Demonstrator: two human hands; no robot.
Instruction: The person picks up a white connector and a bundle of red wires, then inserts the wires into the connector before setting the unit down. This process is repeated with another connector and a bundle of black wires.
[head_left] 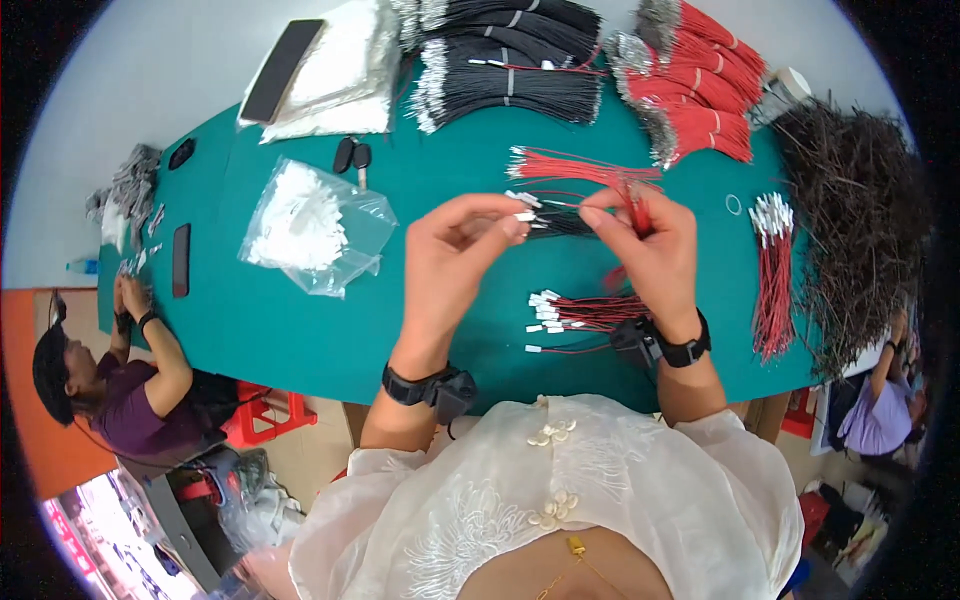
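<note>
The left grip [447, 260] has its thumb and finger pinched together on a small white plug [524, 216]. The right grip [652, 245] is pinched too, on a thin red wire [568, 205]. The wire's tip points at the plug, but I cannot tell if it touches. More red stuff in the right grip is too blurry to name. Both grips are up over the middle of the green tabletop [340, 335].

Just past the grips lie some loose red wires [575, 165], and some black wires [560, 222] are under them. Nearer the person is a pile of red and black wires with plugs [592, 313], and one plugged pair [572, 349] lies by itself. Over on the right is a tied-looking bunch with plugs [775, 270]. Those look done to me.

Lots seems left. A clear bag of white plugs [300, 225] sits on the left. Far back are fat black bundles [525, 88] and fat red bundles [705, 85], mostly in neat bands. So I think the job is only partly done.
</note>
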